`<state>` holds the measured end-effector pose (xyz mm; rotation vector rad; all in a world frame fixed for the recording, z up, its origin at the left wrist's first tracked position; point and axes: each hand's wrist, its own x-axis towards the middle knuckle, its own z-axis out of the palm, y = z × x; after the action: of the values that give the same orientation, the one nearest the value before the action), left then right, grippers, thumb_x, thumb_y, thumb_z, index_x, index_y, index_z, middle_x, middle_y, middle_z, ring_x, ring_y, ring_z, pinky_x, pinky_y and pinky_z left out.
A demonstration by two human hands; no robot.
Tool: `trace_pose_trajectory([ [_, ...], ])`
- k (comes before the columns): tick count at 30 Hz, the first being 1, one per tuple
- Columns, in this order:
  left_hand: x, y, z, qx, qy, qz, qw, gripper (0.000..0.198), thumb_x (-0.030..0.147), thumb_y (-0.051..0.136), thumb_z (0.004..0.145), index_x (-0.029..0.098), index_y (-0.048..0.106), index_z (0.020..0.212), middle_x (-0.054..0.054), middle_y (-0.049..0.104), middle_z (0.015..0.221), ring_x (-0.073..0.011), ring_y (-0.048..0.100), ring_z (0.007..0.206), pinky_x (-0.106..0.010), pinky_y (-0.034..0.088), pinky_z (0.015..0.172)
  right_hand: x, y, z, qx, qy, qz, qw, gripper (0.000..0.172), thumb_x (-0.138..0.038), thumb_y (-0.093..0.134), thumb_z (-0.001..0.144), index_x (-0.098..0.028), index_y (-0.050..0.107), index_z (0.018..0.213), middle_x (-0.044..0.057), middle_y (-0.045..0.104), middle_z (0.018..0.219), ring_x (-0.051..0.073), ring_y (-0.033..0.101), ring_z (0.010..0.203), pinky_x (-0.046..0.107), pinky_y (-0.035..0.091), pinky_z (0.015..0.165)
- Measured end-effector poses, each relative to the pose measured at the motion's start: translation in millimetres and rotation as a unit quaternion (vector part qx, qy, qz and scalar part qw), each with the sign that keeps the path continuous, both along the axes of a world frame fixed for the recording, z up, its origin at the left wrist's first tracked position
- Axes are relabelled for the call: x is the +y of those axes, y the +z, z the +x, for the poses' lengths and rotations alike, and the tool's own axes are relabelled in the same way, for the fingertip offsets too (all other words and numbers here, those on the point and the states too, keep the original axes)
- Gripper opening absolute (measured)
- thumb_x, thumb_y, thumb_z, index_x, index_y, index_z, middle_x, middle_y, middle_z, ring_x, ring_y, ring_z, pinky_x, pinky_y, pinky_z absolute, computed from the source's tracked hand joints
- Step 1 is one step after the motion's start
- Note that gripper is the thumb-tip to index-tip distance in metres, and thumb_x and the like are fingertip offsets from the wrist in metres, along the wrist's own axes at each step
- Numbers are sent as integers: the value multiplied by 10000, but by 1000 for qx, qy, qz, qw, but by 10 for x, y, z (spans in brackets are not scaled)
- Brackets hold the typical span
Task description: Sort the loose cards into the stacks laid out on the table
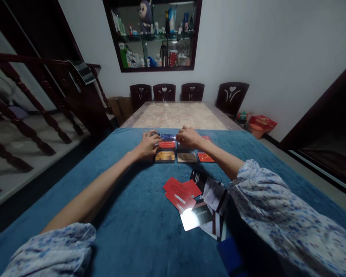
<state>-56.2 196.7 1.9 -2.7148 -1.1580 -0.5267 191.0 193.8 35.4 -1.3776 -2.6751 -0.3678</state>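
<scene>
Bank-style cards lie in rows on a blue cloth (127,215). My left hand (148,145) rests at the left end of the rows, its fingers apart and bent over the cards, near a blue card (168,137) and a red card (167,144). My right hand (188,137) is closed, fingers curled down at the blue card's right end; what they hold, if anything, is hidden. Closer to me are a gold card (165,156), a tan card (187,157) and another red card (205,157). Part of the rows is hidden under my right hand and forearm.
Loose red cards (180,192) overlap in a pile with dark and white cards (213,215), and one reflects glare. A dark blue item (230,254) lies beside my right sleeve. Beyond the cloth are the bare tabletop (181,114) and several chairs (192,92).
</scene>
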Motion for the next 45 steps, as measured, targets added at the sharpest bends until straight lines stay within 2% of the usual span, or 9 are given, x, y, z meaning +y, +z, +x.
trace_pose_trajectory([
  [11,-678,-122,-48,-23,-5,-24,999,284,207,496,912,210,701,1109,-94,673,1201,-321,379,1316,-563,283,1069,-530,-86,191,39,37,10,999,266,-267,470,979,-201,728,969,110,694,1033,265,469,995,348,282,734],
  [21,-1041,-271,33,-31,-41,-39,998,293,173,505,901,200,678,1137,-94,655,1247,-314,388,1320,-550,289,1097,-950,-252,394,76,75,8,994,239,-239,508,963,-196,738,915,107,692,932,255,470,980,357,300,786],
  [25,-1219,-282,106,-36,-51,-57,996,370,120,515,863,212,656,1193,-96,652,1270,-321,385,1337,-573,280,1099,-1134,-336,387,93,76,12,993,212,-254,531,957,-201,735,935,101,695,943,258,467,1002,358,303,772],
  [28,-1343,-304,145,-29,-64,-85,994,429,102,505,860,233,635,1246,-90,641,1313,-321,376,1355,-582,272,1104,-1253,-400,328,100,103,3,990,203,-253,537,951,-208,735,961,101,696,979,257,465,1016,366,320,794],
  [32,-1398,-392,152,-31,-79,-117,989,441,114,494,894,262,620,1290,-76,616,1372,-326,349,1387,-578,287,1094,-1352,-468,230,98,123,-27,987,175,-243,599,902,-224,739,1006,100,696,988,267,470,1037,383,349,820],
  [36,-1362,-467,126,-30,-95,-147,984,461,126,471,926,309,601,1328,-59,605,1396,-313,330,1418,-597,270,1103,-1433,-478,159,84,132,-48,987,182,-299,609,913,-224,738,1018,101,696,1008,272,476,1043,390,358,818],
  [45,-1485,-389,20,-31,-83,-155,984,411,246,538,929,277,617,1331,-80,604,1389,-333,337,1401,-602,259,1136,-1512,-535,90,80,150,-100,980,237,-354,645,898,-218,732,1072,105,681,1040,273,469,1041,383,362,802],
])
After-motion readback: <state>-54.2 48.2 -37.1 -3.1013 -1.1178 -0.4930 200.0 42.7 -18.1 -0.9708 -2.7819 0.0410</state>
